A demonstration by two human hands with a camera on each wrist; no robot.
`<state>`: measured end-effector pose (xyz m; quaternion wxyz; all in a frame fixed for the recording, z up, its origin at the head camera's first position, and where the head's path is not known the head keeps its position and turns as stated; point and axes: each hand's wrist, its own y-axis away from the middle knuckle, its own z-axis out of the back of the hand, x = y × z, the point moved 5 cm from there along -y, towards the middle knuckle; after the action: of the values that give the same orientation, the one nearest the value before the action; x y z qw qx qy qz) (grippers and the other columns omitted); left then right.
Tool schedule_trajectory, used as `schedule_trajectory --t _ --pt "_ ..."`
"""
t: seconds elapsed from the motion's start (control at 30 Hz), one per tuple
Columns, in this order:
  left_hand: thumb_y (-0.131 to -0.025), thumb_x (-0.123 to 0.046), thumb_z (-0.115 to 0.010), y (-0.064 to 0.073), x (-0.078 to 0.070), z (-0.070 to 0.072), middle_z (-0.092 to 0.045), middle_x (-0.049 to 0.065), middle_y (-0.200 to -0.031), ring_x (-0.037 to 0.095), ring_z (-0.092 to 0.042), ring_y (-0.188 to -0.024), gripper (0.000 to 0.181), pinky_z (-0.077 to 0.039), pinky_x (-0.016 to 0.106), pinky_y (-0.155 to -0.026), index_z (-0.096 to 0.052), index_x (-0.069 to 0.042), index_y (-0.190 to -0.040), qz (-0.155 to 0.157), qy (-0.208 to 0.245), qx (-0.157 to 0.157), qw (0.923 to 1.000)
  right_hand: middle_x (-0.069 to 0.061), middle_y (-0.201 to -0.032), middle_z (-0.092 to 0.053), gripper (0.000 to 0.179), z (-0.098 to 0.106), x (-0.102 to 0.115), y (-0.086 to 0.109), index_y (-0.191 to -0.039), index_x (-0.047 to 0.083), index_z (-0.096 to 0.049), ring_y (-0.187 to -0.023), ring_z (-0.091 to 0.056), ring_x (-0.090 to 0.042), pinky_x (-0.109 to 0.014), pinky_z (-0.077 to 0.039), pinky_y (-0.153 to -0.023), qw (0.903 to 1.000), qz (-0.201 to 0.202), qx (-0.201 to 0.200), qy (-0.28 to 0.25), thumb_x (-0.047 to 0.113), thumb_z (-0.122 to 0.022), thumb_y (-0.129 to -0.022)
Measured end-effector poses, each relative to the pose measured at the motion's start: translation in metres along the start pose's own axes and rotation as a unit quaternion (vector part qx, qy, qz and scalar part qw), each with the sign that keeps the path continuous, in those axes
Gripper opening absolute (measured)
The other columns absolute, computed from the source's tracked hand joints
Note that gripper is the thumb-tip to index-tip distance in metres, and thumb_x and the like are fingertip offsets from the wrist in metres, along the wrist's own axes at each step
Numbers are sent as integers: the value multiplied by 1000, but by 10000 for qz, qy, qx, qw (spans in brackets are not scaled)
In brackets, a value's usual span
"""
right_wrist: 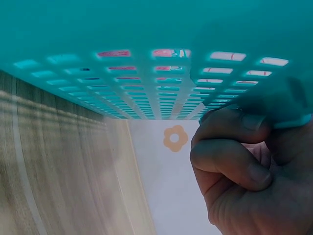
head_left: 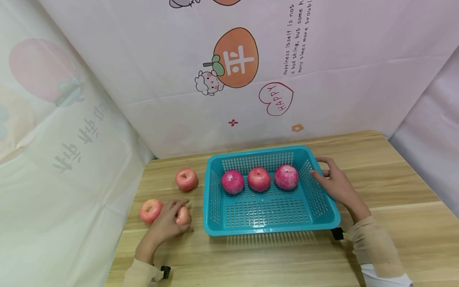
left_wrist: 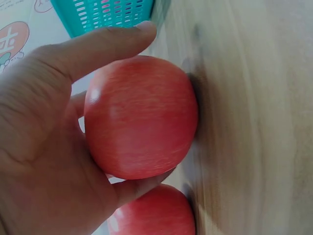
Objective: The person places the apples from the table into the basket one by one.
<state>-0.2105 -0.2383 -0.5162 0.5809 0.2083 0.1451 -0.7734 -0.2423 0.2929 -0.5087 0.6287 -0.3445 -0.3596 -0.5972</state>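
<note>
My left hand (head_left: 165, 224) curls its thumb and fingers round a red apple (head_left: 183, 216) on the table, left of the basket. In the left wrist view that apple (left_wrist: 142, 117) sits between thumb and fingers, with a second apple (left_wrist: 155, 215) just beyond. Two more apples lie near this hand: one (head_left: 151, 211) to its left, another (head_left: 186, 179) farther back. With my right hand (head_left: 337, 184) I grip the right rim of a turquoise plastic basket (head_left: 272, 230); curled fingers (right_wrist: 230, 161) show below the rim in the right wrist view.
Inside the basket, a row of three apples lies toward the back: a purple-pink one (head_left: 232, 182), a red one (head_left: 259, 179) and a streaked pink one (head_left: 286, 177). Beneath is a wood-grain table (head_left: 391, 191). Printed white cloth (head_left: 161, 71) hangs behind and at the sides.
</note>
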Motion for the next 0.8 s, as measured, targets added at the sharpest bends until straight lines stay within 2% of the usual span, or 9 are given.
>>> schedule_trajectory --t 0.17,0.43,0.67,0.8 --pt "-75 -33 -95 -1 3 -5 -60 15 -144 38 -57 -136 87 -51 59 -110 -58 -12 -151 100 -403 -146 9990 -44 -129 -63 72 0 0 1 -165 3 -22 -93 -79 -38 -42 -67 -65 10000 -15 -7 -3 38 -54 -112" --pt "-74 -37 -97 -2 3 -8 -61 16 -138 39 -62 -126 90 -56 59 -99 -58 -14 -152 284 -836 -282 9957 -44 -129 -64 72 0 0 2 -165 3 -22 -93 -78 -38 -41 -66 -65 10000 -16 -32 57 39 -54 -111" --pt "-76 -31 -92 -5 7 -11 -64 8 -126 34 -65 -114 62 -59 55 -87 -68 -17 -131 211 -1087 -480 9927 -41 -122 -68 71 0 0 1 -165 3 -22 -85 -79 -33 -40 -66 -62 10000 54 -26 16 36 -55 -111" --pt "-74 -29 -89 -6 7 -13 -64 6 -120 32 -64 -110 54 -60 52 -77 -68 -19 -123 124 -1275 -577 9901 -38 -114 -71 70 0 1 1 -165 4 -23 -78 -79 -29 -39 -65 -60 9999 96 -31 -18 35 -56 -111"
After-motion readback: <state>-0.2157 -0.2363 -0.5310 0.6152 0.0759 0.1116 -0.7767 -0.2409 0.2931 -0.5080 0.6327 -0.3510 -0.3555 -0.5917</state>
